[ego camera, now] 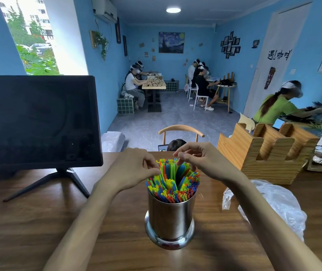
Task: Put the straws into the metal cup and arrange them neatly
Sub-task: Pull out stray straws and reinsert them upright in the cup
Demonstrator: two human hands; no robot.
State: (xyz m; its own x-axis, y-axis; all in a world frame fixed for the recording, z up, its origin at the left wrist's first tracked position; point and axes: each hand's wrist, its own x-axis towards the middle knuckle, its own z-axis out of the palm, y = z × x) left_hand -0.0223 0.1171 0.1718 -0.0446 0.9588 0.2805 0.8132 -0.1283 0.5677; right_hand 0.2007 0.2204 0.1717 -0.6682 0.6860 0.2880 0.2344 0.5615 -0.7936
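With both hands' fingers pinching tips of the straws [172, 180] (left hand [134, 169], right hand [205, 161]), press the taller far ones gently level inside the cup [170, 218].

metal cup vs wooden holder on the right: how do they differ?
The metal cup is round, shiny steel and packed with coloured straws; the wooden holder is boxy, pale wood with notched compartments, and nothing shows in them. The cup stands between both forearms; the holder sits further back, to the right. Both rest upright on the wooden table.
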